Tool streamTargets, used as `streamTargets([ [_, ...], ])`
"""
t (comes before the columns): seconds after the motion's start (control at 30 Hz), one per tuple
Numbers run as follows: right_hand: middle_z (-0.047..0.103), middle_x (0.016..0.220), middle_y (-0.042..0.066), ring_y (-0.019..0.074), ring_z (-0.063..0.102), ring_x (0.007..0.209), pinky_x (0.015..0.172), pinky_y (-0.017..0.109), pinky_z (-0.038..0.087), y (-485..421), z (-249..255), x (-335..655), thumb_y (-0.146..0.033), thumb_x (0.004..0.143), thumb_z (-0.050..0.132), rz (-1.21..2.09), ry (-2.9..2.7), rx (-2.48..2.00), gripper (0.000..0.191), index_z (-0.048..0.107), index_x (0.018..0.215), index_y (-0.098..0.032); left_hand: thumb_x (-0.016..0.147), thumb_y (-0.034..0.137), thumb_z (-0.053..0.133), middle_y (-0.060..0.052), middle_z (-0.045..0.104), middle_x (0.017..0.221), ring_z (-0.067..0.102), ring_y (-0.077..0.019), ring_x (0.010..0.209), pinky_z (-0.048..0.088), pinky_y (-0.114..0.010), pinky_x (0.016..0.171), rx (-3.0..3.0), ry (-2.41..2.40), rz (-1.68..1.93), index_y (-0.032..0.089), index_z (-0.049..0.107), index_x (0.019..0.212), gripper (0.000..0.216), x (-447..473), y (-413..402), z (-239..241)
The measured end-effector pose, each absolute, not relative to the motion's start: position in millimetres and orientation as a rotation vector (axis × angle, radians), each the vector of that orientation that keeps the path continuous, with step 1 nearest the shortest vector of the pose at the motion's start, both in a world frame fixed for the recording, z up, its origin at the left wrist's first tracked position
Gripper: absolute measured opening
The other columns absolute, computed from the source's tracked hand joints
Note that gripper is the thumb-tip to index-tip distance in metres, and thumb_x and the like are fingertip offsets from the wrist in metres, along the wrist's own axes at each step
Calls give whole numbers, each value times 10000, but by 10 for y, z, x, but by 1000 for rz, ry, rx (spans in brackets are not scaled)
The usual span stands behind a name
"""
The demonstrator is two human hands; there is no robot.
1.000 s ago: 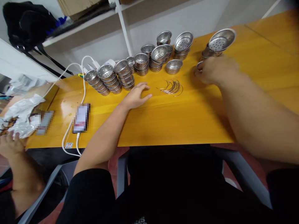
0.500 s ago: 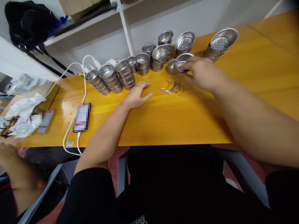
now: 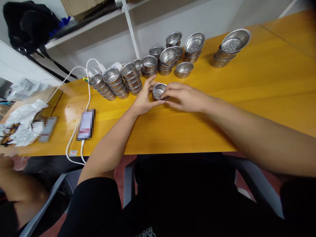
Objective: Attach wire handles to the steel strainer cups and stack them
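Note:
A small perforated metal cup [image 3: 158,91] is between my two hands above the table, its mouth tilted up towards me. My left hand [image 3: 143,100] curves about its left side, thumb along the near side and fingers at the far left. With thumb and fingertips, my right hand [image 3: 181,96] grips the cup's right rim. Thin curved wires lie beneath my right hand, mostly hidden by it. Behind the hands stands a separate metal cup [image 3: 184,70]. Stacks of similar cups [image 3: 168,61] line the back of the table.
More stacked cups [image 3: 113,80] stand at the left, and a tilted stack [image 3: 228,49] at the right. A phone [image 3: 85,125] with a white cable [image 3: 89,95] lies on the left of the yellow table [image 3: 182,135]. Another person's arm [image 3: 22,184] shows at lower left.
My right hand has moved left and towards me, bringing the cup from the back row to my left hand. My left hand now curves around it. The wires have become mostly covered.

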State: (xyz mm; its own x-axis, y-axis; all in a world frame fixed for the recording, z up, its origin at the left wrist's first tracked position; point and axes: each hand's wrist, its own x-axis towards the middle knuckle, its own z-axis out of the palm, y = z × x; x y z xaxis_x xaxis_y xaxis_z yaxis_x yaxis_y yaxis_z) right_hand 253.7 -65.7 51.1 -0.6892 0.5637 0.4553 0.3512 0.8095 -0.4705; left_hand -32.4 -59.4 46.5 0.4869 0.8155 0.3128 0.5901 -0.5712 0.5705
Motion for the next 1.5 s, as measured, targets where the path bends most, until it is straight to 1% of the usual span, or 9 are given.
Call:
streamTargets([
  [0.07,822,1539,156,466,784,1463,1292,706,644,-671,526,2541,-417,1156,770,469,-2344,-663,200,893,1302,-358,1059,687,979,-193,654,1912,664,-442,1846,591,-637,1534,2367,1231,819,332,334,1986,1183,-315,-592,472],
  [0.23,755,1649,159,499,698,1611,1419,782,558,-716,565,2508,-537,1204,780,424,-2237,-710,229,898,1249,-346,958,581,1049,-183,710,1799,675,-449,1768,523,-601,1577,2501,1234,831,294,625,1757,949,-336,-554,480],
  [0.4,798,1532,172,507,751,1480,1353,780,630,-703,514,2475,-599,1183,846,413,-2207,-827,291,886,1341,-358,943,475,1004,-188,759,1783,698,-464,1715,524,-625,1559,2527,1291,795,268,641,1715,878,-310,-551,494],
  [0.67,839,1428,143,474,811,1347,1250,700,656,-662,444,2444,-558,1124,954,473,-2134,-830,264,865,1130,-310,1039,582,1023,-200,665,1881,601,-495,1861,507,-666,1598,2490,1254,758,309,596,1802,916,-316,-532,473],
  [0.87,849,1356,131,451,834,1241,1139,658,679,-672,455,2451,-532,1140,947,490,-2216,-870,248,858,1067,-312,989,417,1021,-211,780,1741,737,-443,1667,583,-583,1504,2541,1224,671,229,652,1711,832,-302,-516,487],
  [1.03,849,1476,145,500,816,1445,1279,727,651,-661,473,2477,-535,1169,940,437,-2159,-895,206,880,1132,-341,975,518,1052,-188,794,1691,762,-441,1610,600,-585,1454,2462,1283,713,268,653,1640,814,-311,-520,450],
  [1.17,842,1555,166,546,744,1592,1362,791,603,-500,480,2684,-619,1181,912,381,-2114,-954,260,926,1264,-374,962,734,1076,-194,782,1612,754,-466,1602,593,-636,1465,2350,1391,744,268,723,1493,790,-355,-520,404],
  [1.3,872,1404,161,498,825,1416,1301,731,650,-239,369,2959,-656,1115,939,444,-2290,-967,320,904,1081,-339,968,826,1043,-234,754,1721,722,-475,1691,571,-652,1501,2242,1465,803,253,686,1576,909,-377,-518,385],
  [1.5,848,1189,141,428,829,1124,1106,677,701,-85,247,3097,-796,1058,909,487,-2406,-1026,459,872,1053,-339,1027,630,980,-259,812,1728,771,-445,1665,601,-616,1475,2246,1440,813,192,628,1642,833,-396,-497,370],
])
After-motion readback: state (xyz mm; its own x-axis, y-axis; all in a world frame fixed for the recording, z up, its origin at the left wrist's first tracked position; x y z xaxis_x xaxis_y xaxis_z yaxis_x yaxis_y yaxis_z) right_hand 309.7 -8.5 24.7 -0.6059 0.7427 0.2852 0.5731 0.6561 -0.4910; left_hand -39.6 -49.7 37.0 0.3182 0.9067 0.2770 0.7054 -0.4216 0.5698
